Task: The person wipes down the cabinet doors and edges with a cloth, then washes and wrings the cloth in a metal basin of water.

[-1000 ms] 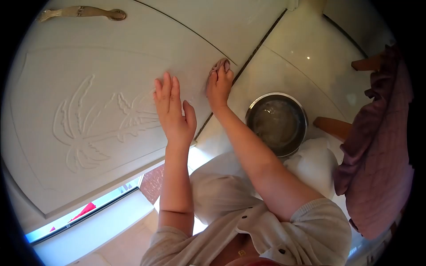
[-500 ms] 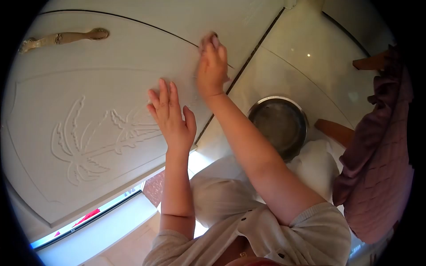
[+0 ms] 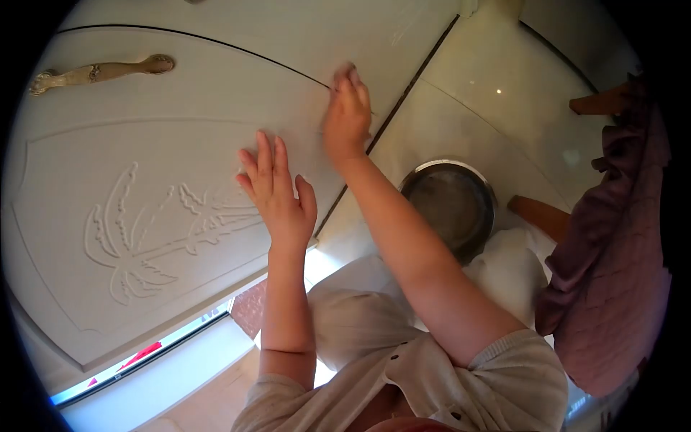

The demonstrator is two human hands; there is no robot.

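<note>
A white door [image 3: 180,144] with a raised palm-tree relief fills the left of the view. My left hand [image 3: 279,198] lies against its panel with fingers spread and nothing in them. Farther up, close to the door's dark edge line, my right hand [image 3: 347,122] presses on the white surface. Its fingers are bent together and slightly blurred. Whatever lies under them, if anything, I cannot make out. Below my right forearm, a round metal basin [image 3: 493,189], seemingly with cloudy water in it, stands on the tiled floor.
An ornate gold-toned handle [image 3: 108,70] sits on the door at upper left. To the right is a chair with a purple quilted cover [image 3: 612,288] and wooden legs [image 3: 540,216]. The glossy floor tiles [image 3: 497,119] extend behind the basin.
My right hand has shifted slightly downward along the door surface, its fingers still together. My left hand stays in nearly the same place.
</note>
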